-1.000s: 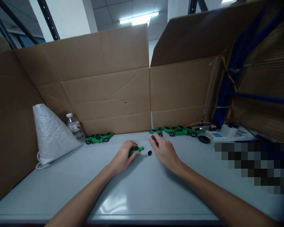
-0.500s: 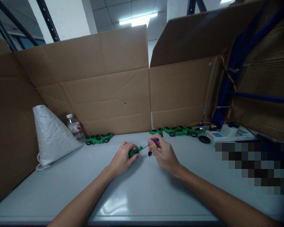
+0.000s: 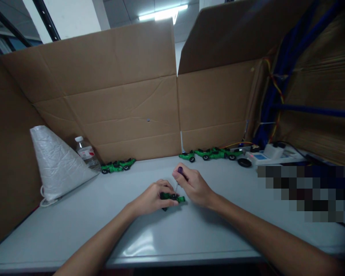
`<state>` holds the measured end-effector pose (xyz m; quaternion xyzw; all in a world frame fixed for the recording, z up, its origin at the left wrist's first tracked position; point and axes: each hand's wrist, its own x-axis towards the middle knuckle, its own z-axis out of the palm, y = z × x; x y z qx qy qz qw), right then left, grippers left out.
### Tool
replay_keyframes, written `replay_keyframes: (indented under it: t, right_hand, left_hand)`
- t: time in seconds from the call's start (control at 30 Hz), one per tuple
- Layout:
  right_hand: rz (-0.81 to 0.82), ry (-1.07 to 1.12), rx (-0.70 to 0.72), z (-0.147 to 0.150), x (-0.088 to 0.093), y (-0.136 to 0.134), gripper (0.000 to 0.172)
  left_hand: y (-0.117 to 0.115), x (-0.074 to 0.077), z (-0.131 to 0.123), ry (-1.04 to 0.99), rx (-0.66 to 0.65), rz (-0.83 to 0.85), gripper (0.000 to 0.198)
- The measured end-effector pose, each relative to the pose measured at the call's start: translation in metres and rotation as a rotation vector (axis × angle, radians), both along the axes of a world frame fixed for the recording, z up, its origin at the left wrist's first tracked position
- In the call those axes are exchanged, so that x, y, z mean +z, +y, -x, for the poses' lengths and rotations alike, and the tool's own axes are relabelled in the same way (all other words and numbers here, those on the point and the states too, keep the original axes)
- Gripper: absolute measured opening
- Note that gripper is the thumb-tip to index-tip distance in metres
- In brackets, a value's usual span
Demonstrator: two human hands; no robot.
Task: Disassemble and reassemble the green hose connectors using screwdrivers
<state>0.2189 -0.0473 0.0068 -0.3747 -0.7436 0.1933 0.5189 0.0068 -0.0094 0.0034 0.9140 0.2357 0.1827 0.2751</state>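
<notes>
My left hand (image 3: 151,198) is closed around a small green toy car (image 3: 180,199), low over the white table. The car's right end sticks out past the fingertips, and the rest is partly hidden by them. Gripped in my right hand (image 3: 197,186) is a screwdriver (image 3: 180,170) with a purple handle. Its thin shaft points steeply down, and the tip meets the top of the car. Whether it sits in a screw is too small to tell.
Along the back edge stand more green toy cars (image 3: 118,166), with others (image 3: 215,153) further right. A silvery bag (image 3: 59,165) and a water bottle (image 3: 87,153) are at left. A black ring (image 3: 244,163) lies near a power strip (image 3: 276,157). Cardboard (image 3: 126,96) walls surround the table (image 3: 103,230).
The toy car has come down and right, now level. The screwdriver has swung from nearly flat to steep, with its tip on the car. The view has shifted slightly.
</notes>
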Motion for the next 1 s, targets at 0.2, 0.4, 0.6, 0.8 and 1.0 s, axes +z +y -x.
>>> replay_keyframes:
  t: [0.2,0.4,0.6,0.8,1.0]
  right_hand:
    - [-0.015,-0.007,0.003,0.0017,-0.0028,-0.0031,0.029]
    - [-0.012,0.011,-0.057,0.007,-0.006,-0.0069,0.028]
    - [0.014,-0.016,-0.071,0.0078,-0.0064,-0.0063,0.028]
    - [0.011,-0.027,-0.07,0.0082,-0.0059,-0.0066,0.029]
    - [0.012,-0.052,-0.108,0.009,-0.0038,-0.0065,0.029]
  left_hand:
    - [-0.0011,-0.0005,-0.0014,0.007,-0.037,0.03,0.034]
    - [-0.0057,-0.0027,-0.0042,0.006,-0.028,0.025,0.032]
    - [-0.0074,-0.0022,-0.0062,0.006,-0.038,-0.007,0.03]
    - [-0.0084,-0.0014,-0.0045,0.006,-0.052,0.003,0.031]
    - [-0.0062,-0.0016,-0.0028,0.02,-0.034,-0.019,0.031]
